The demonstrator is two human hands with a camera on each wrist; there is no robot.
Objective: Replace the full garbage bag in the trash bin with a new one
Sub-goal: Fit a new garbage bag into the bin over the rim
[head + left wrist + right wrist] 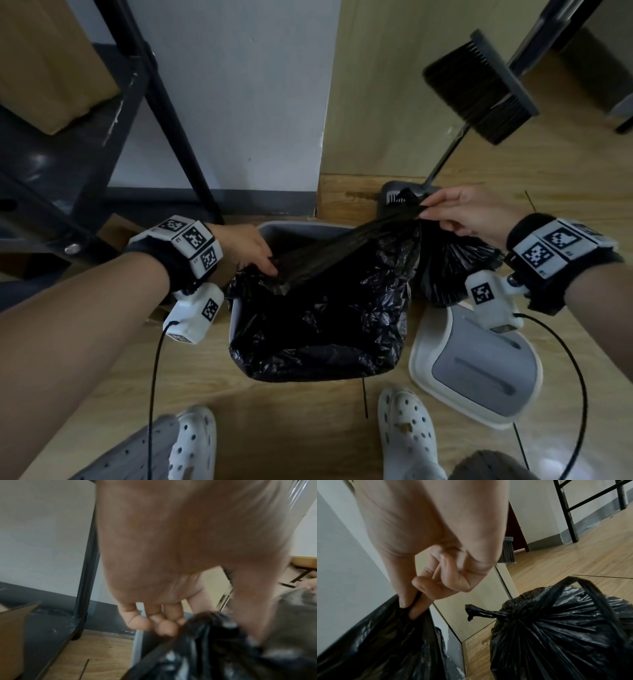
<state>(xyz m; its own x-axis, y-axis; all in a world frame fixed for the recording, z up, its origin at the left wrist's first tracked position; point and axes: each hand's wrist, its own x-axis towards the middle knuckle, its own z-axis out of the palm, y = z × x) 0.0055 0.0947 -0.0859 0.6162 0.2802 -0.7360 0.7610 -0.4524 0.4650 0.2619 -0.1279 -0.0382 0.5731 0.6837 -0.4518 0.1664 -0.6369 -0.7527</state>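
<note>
A grey trash bin (274, 229) stands on the wood floor between my feet and the wall. A new black garbage bag (318, 308) is draped over its mouth. My left hand (255, 251) grips the bag's edge at the bin's far-left corner, fingers curled into the plastic (197, 628). My right hand (455, 212) pinches the bag's opposite edge (412, 609) between thumb and forefinger and holds it raised to the right, stretching the film taut. The full, tied black bag (455, 263) (556, 635) sits on the floor right of the bin.
The bin's white and grey lid (479, 370) lies on the floor at the right. A broom (479, 92) and dustpan (394, 197) lean at the wall behind. A black metal shelf (68, 164) with cardboard boxes stands at the left. My white clogs (407, 435) are near the bin.
</note>
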